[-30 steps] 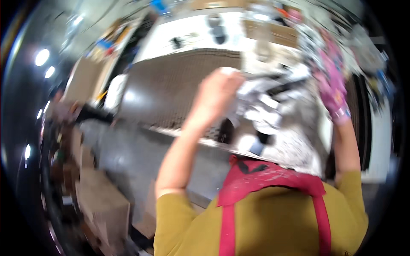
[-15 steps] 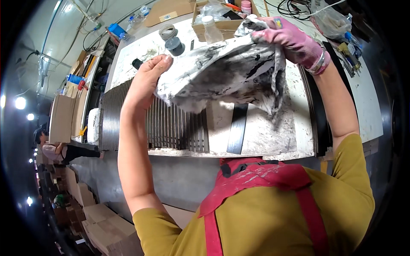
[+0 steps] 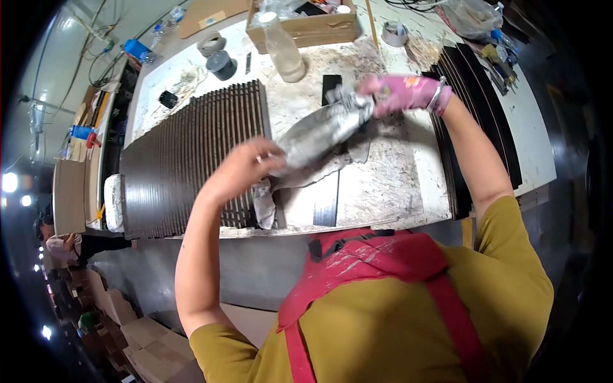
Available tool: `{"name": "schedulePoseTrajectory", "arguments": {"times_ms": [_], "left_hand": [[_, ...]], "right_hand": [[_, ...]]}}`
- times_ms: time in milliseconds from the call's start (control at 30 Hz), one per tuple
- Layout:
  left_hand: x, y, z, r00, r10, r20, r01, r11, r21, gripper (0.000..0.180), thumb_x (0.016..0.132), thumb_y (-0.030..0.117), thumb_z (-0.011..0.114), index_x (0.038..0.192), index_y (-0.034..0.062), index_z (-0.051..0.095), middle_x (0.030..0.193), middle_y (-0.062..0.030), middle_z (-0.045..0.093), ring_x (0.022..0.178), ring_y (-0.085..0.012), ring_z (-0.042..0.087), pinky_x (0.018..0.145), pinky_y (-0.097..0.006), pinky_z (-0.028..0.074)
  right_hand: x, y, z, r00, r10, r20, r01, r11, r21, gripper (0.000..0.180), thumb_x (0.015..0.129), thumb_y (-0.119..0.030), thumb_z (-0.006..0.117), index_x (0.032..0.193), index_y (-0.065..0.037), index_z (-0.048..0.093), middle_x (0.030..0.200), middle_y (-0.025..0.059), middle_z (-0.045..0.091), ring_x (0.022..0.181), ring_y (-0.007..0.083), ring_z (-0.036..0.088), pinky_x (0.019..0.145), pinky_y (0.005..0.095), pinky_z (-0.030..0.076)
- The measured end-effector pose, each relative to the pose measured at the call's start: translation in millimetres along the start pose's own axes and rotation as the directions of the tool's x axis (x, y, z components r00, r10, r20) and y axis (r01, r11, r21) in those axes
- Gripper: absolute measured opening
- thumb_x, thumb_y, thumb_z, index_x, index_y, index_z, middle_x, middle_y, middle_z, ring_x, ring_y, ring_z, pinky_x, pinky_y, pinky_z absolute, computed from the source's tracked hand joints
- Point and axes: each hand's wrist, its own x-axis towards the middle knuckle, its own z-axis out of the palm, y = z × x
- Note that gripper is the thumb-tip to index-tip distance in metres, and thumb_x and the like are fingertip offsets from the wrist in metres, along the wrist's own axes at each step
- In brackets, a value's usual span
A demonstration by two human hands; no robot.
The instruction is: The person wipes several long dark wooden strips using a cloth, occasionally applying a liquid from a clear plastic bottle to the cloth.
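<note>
A white cloth (image 3: 319, 133), smeared with black and grey stains, is stretched and bunched between my two hands above the worktable. My bare left hand (image 3: 246, 167) is closed on its left end, fingers a little blurred. At the upper right end, my right hand (image 3: 408, 96), in a stained pink glove, grips the bunched cloth. Beneath the cloth lies a flat black strip (image 3: 326, 207); its middle is hidden. One loose fold of the cloth hangs down beside many dark strips (image 3: 185, 159) laid in rows near my left hand.
More black strips (image 3: 482, 127) are stacked at the right of the white table (image 3: 539, 153). Behind stand a clear bottle (image 3: 284, 51), a dark-filled cup (image 3: 221, 65), a cardboard box (image 3: 319, 32) and a tape roll (image 3: 394, 34). Tools (image 3: 500, 70) lie far right. A person (image 3: 67, 246) is at far left.
Both hands have come down and nearer the table with the cloth, my left toward the dark strips. The cloth, spread wide before, is now gathered narrower and lower over the black strip.
</note>
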Motion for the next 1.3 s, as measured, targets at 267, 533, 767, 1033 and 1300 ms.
{"name": "schedulePoseTrajectory", "arguments": {"times_ms": [267,533,767,1033,1300], "left_hand": [[46.8,-21.4,31.5,0.967,-0.027,-0.254,0.101,0.953,0.284,0.039,0.089,0.022,0.061,0.119,-0.0026,0.055,0.106,-0.022,0.064,0.092,-0.0346,0.064,0.081,-0.037,0.05],[91.3,-45.1,66.5,0.97,-0.179,-0.165,0.233,0.877,0.42,0.017,0.082,0.018,0.063,0.092,0.0037,0.066,0.095,-0.0182,0.063,0.088,-0.0368,0.061,0.077,-0.042,0.049],[82.7,-1.3,21.3,0.993,-0.033,-0.112,0.104,0.693,0.714,0.052,0.077,0.022,0.07,0.127,0.0169,0.053,0.121,-0.0075,0.058,0.123,-0.0294,0.045,0.097,-0.048,0.037],[121.1,0.9,19.3,0.989,-0.15,0.021,0.148,0.929,-0.339,0.032,0.084,0.005,0.057,0.116,0.0009,0.06,0.106,-0.0083,0.065,0.099,-0.0167,0.059,0.092,-0.031,0.043],[102.5,-1.0,-39.3,0.962,0.019,-0.272,-0.093,0.96,-0.262,0.027,0.089,0.01,0.056,0.113,0.0026,0.063,0.125,-0.004,0.057,0.108,-0.0146,0.055,0.098,-0.028,0.038]], "right_hand": [[2.0,16.3,49.6,0.9,0.254,-0.353,-0.19,0.96,0.207,0.059,0.084,-0.035,0.065,0.133,-0.007,0.045,0.131,0.0175,0.051,0.115,0.0286,0.055,0.099,0.0354,0.042],[0.7,49.9,69.6,0.903,0.166,-0.397,-0.221,0.97,-0.097,0.025,0.08,-0.012,0.057,0.104,-0.01,0.061,0.103,0.015,0.062,0.1,0.0333,0.059,0.085,0.0372,0.047],[-25.2,25.3,43.6,0.899,0.073,-0.432,0.147,0.879,0.454,0.02,0.077,-0.008,0.052,0.093,0.001,0.06,0.092,0.0062,0.061,0.088,0.0153,0.056,0.082,0.0286,0.045],[-32.5,-28.5,2.1,0.863,-0.065,-0.5,0.295,0.87,0.396,0.028,0.083,-0.016,0.056,0.107,0.0,0.06,0.104,0.0087,0.062,0.103,0.0203,0.057,0.096,0.0313,0.042],[-27.8,-11.5,10.2,0.789,0.081,-0.609,0.106,0.959,0.264,0.059,0.089,-0.034,0.059,0.138,-0.007,0.04,0.139,0.0118,0.043,0.129,0.0233,0.041,0.103,0.0344,0.037]]}}
